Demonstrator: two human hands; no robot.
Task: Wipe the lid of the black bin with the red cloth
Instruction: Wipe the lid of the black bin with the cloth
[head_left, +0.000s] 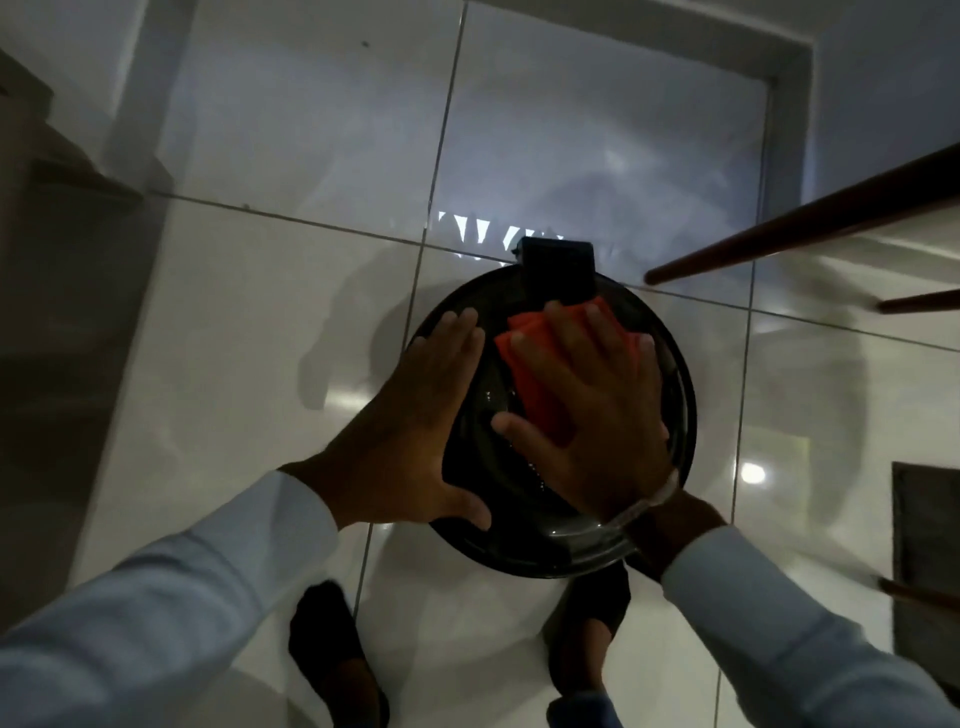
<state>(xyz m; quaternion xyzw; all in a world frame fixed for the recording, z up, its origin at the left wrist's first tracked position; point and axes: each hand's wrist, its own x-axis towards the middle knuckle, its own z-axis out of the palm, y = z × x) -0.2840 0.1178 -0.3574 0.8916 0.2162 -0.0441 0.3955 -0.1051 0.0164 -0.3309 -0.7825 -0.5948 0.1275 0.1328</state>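
1. Tiled floor (218, 322): glossy pale tiles beneath and all around both hands, with dark grout lines crossing just beyond the fingertips.
2. Lid (613, 540) of the black bin: round and shiny, directly under both hands; a black rectangular hinge block (558, 270) sits at its far edge, just beyond the right fingertips.
3. Left hand (415, 431): fingers together and extended, thumb splayed, palm flat against the lid's left rim; it grips nothing.
4. Right hand (597, 410): fingers spread wide, palm pressing flat on the cloth; it pinches nothing.
5. Red cloth (530, 364): folded, trapped between the right palm and the lid, showing at the fingertips and between thumb and forefinger, near the left hand's fingertips but apart from them.
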